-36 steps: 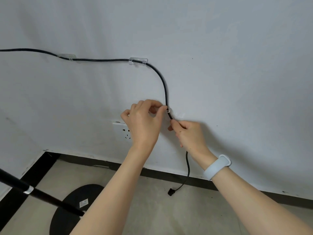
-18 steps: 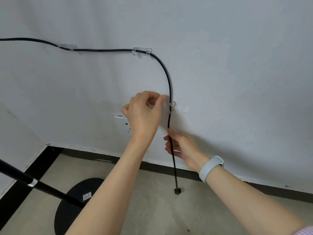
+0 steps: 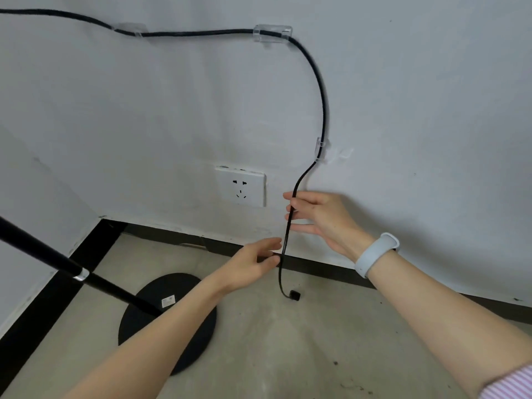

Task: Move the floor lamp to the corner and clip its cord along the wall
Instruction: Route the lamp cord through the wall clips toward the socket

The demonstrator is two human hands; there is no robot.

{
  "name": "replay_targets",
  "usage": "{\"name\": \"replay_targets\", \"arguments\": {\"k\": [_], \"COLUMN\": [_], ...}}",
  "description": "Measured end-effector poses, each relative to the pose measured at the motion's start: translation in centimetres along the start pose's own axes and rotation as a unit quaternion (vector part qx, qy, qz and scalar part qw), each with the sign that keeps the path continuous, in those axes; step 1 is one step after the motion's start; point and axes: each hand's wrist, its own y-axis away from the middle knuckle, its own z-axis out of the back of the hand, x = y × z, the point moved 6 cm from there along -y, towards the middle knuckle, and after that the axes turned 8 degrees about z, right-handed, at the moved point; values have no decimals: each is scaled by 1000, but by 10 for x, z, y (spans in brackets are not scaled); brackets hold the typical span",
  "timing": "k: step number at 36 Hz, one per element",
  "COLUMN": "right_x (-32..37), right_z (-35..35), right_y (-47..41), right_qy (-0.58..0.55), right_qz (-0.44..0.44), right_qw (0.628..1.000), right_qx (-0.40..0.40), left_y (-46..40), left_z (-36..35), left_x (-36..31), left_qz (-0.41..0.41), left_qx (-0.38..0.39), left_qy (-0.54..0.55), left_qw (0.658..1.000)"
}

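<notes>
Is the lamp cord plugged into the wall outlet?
Unplugged. The plug dangles near the floor; the outlet is empty.

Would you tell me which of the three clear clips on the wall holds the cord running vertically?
The lowest clip, right of the outlet; the two upper clips hold the cord horizontally.

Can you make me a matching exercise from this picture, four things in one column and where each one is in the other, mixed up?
Things:
1. cord
2. wall socket
3. lamp base
4. wristband

Places:
A. flat on the floor near the corner
B. on the right arm
C. held in clear clips along the wall
D. on the wall just above the skirting

Pairs: 1-C, 2-D, 3-A, 4-B
</notes>
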Motion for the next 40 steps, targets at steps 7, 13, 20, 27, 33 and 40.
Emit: {"name": "replay_targets", "arguments": {"k": [7, 13, 20, 27, 33, 40], "right_x": [-2, 2, 14, -16, -44, -35], "right_z": [0, 23, 18, -41, -39, -23], "right_y": [3, 8, 30, 46, 31, 21], "right_qy": [-30, 107, 465, 650, 698, 720], "right_qz": [39, 139, 256, 469, 433, 386], "right_qw": [995, 965, 829, 596, 566, 576], "right_qx": [-87, -196, -174, 41, 69, 21], "left_y": [1, 2, -3, -3, -3, -9], "left_z": [-11, 17, 45, 35, 30, 52], "left_x": [1, 31, 52, 32, 28, 60], "left_qz": [9, 29, -5, -87, -98, -32], "left_qx": [49, 8, -92, -82, -79, -147], "left_qy": [138, 146, 4, -117, -125, -88], "left_qw": [989, 989, 996, 986, 984, 985]}}
